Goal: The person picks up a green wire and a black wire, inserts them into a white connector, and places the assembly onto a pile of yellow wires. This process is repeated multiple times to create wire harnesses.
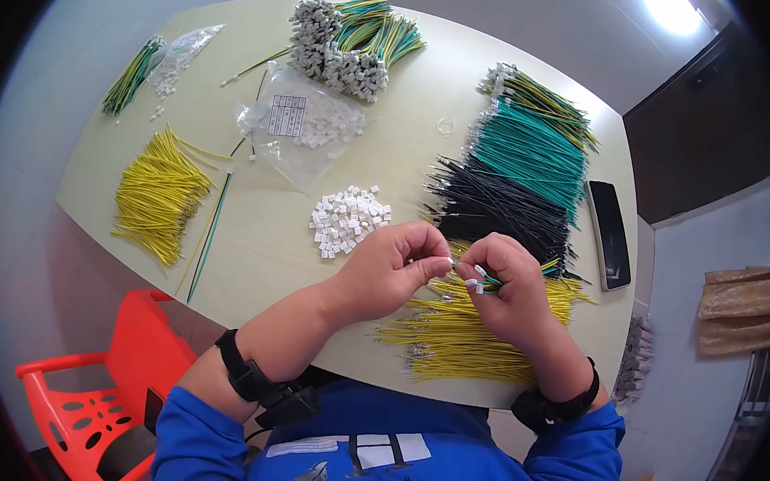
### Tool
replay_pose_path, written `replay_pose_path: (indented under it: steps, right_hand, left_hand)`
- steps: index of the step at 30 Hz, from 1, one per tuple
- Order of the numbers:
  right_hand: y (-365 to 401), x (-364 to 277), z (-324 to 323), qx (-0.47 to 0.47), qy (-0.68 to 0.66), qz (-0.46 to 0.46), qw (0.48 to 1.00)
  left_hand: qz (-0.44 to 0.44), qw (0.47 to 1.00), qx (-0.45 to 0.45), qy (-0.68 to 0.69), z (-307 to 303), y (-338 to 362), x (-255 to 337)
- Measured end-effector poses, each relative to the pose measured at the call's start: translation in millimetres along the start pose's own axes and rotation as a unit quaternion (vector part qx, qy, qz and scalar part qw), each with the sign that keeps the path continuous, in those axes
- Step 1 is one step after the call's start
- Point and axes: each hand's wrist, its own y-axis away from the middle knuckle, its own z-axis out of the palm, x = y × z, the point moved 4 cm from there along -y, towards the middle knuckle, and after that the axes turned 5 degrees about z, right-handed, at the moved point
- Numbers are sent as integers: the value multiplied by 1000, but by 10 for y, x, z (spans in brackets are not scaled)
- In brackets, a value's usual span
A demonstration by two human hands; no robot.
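Observation:
My left hand is closed in a pinch, with a small white connector housing at its thumb and fingertip. Close beside it, my right hand is closed around a few green and yellow wires tipped with white connectors. Both hands are over the table's front, near the yellow wires and the black wires. A pile of loose white connector housings lies just beyond my left hand. Fingers hide part of what each hand grips.
Green wires lie at the right, near a phone. Bundled wires with connectors and a plastic bag of housings are at the back. More yellow wires lie left. A red chair stands by the table.

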Motion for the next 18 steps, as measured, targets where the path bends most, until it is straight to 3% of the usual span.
replay_pose_path:
  steps: [7, 18]
  right_hand:
    - [18, 10, 30, -21, -3, 10, 1000]
    - [-2, 23, -16, 26, -19, 18, 999]
  left_hand:
    - [8, 1000, -4, -18, -9, 6, -34]
    - [-6, 999, 2, 38, -11, -11, 15]
